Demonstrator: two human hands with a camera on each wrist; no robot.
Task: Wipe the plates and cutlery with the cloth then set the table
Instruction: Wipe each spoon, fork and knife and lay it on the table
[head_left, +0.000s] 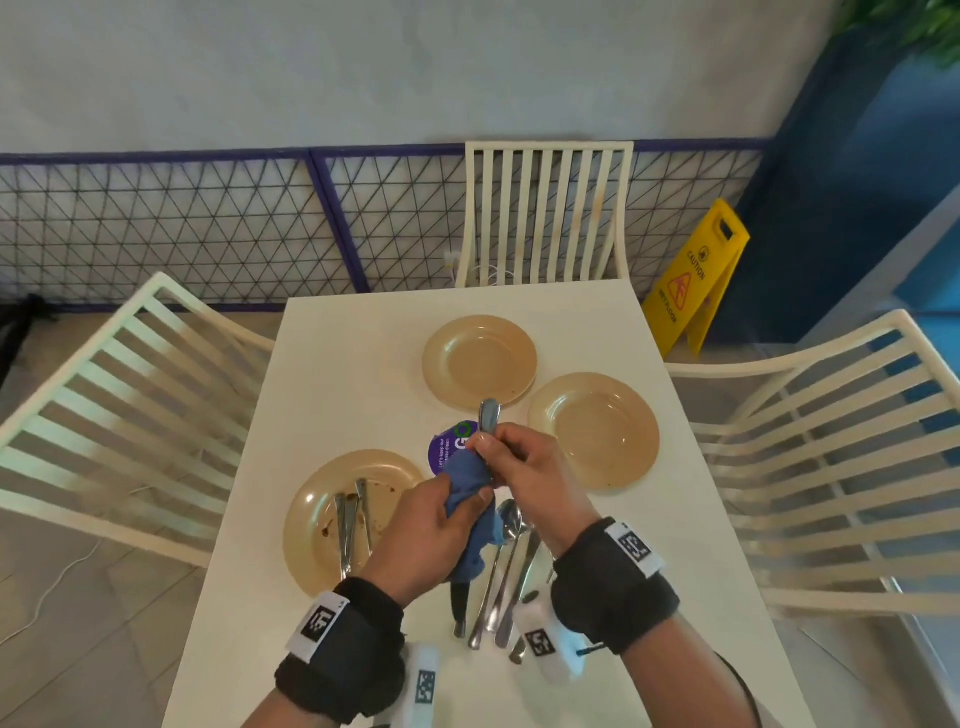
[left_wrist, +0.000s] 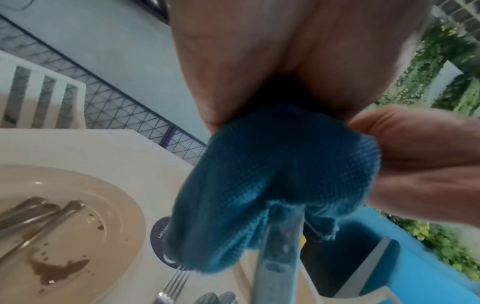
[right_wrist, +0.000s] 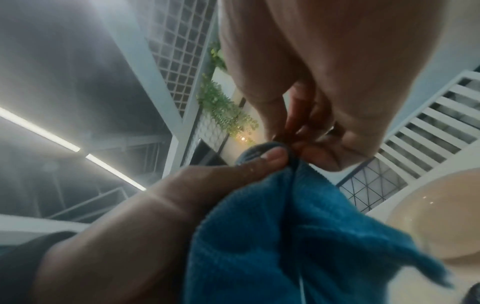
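Grip: left hand (head_left: 426, 525) is curled round a bunched blue cloth (head_left: 470, 486) at the centre of the head view, thumb pressed on the fabric; right hand (head_left: 524, 467) pinches a piece of steel cutlery (head_left: 489, 415) just above the cloth, its rounded end sticking up past the fingers.
Cloth: wrapped about the lower part of the held cutlery, its loose tail hanging down toward the table; the left wrist view shows a metal shaft (left_wrist: 283, 246) coming out beneath the fabric.
Held piece: whether it is a spoon, fork or knife cannot be told.
Wiped pile: several spoons and other cutlery (head_left: 506, 566) lie side by side on the table, low in the frame between the two wrists.
Dirty plate: beige plate (head_left: 311, 525) at lower left of centre, smeared with brown marks, with a few pieces of cutlery (head_left: 350, 525) lying on it.
Other plates: one beige plate (head_left: 479, 359) above centre, another (head_left: 595, 431) right of centre, close together, both bare.
Sticker: round purple sticker (head_left: 451, 447) on the tabletop, partly hidden by the cloth.
Table: white table (head_left: 337, 374) running up the middle of the frame.
Chairs: white slatted chairs at far end (head_left: 545, 213), left (head_left: 119, 415) and right (head_left: 831, 467).
Background: yellow caution sign (head_left: 696, 275) on the floor at upper right.
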